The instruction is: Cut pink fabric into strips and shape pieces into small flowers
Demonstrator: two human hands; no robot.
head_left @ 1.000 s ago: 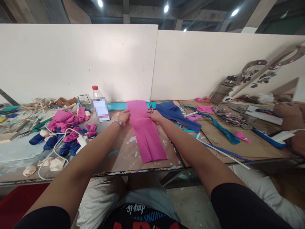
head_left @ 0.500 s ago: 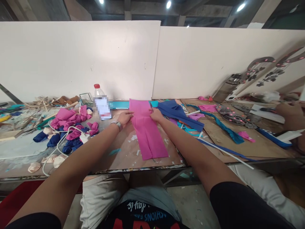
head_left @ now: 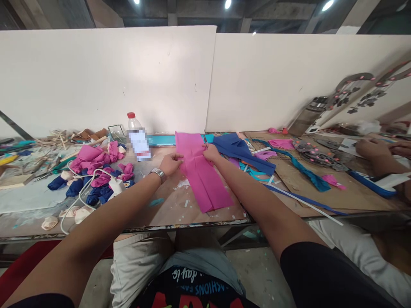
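Note:
A long pink sheet, of paper or thin cloth, lies on the worktable in front of me with a crease across it and another along its lower half. At its left edge, the fingertips of my left hand are pinched on the sheet. My right hand is closed at the right edge, around what look like small scissors; their dark blades point away from me, and the handles are hidden in my fingers. Just right of that hand lies dark blue sheet material.
Left are pink and navy fabric-like bundles, a white cable, a phone and a red-capped bottle. Right are a twisted teal strip, cardboard and a blue stapler-like tool. Another person's hands work at far right.
The near end of the pink sheet has swung to the right. My left hand has shifted slightly down along its edge. The other person's hands have moved left.

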